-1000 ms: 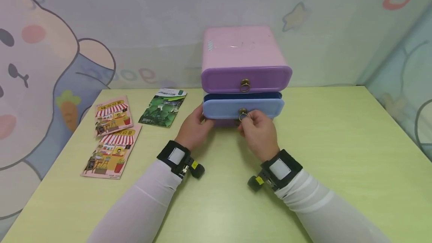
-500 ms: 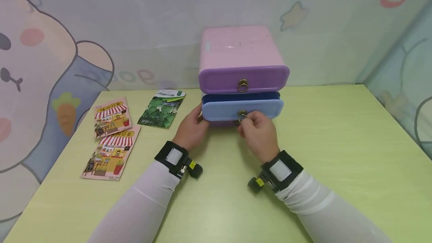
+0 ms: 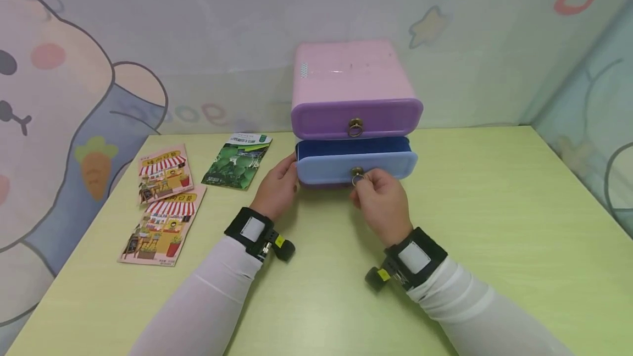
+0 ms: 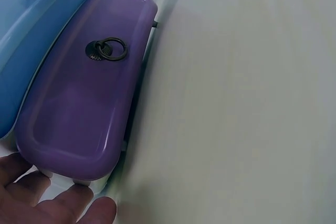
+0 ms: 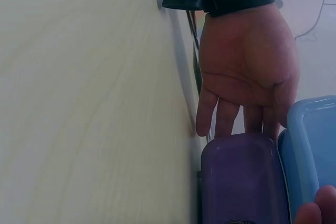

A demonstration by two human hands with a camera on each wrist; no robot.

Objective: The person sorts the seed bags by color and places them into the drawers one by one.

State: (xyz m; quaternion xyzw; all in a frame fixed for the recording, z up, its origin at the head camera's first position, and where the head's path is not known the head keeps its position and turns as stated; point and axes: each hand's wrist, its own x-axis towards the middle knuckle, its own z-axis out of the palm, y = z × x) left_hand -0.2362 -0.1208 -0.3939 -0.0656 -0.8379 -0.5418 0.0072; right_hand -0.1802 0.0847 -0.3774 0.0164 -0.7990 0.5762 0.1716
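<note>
A small drawer cabinet (image 3: 351, 70) with a pink top stands at the back of the table. Its middle drawer (image 3: 321, 171), light blue, is pulled partly out, with the dark blue inside showing. My right hand (image 3: 383, 202) pinches the brass ring pull (image 3: 356, 179) on that drawer's front. My left hand (image 3: 276, 190) is at the cabinet's left side, its extended fingers (image 5: 226, 116) against the side wall in the right wrist view. Below, the purple bottom drawer (image 4: 86, 93) is closed, its ring hanging free. Also closed is the purple top drawer (image 3: 321, 120).
Left of the cabinet lies a green seed packet (image 3: 237, 161). Two pink packets with a striped-awning shop picture, an upper one (image 3: 165, 174) and a lower one (image 3: 160, 229), overlap farther left on the pale table (image 3: 494, 207). A printed cloth backdrop (image 3: 237, 32) hangs behind.
The blue drawer has slid farther out toward me, with my right hand moving back on its ring. More of the drawer's inside shows. My left hand has stayed at the cabinet's side.
</note>
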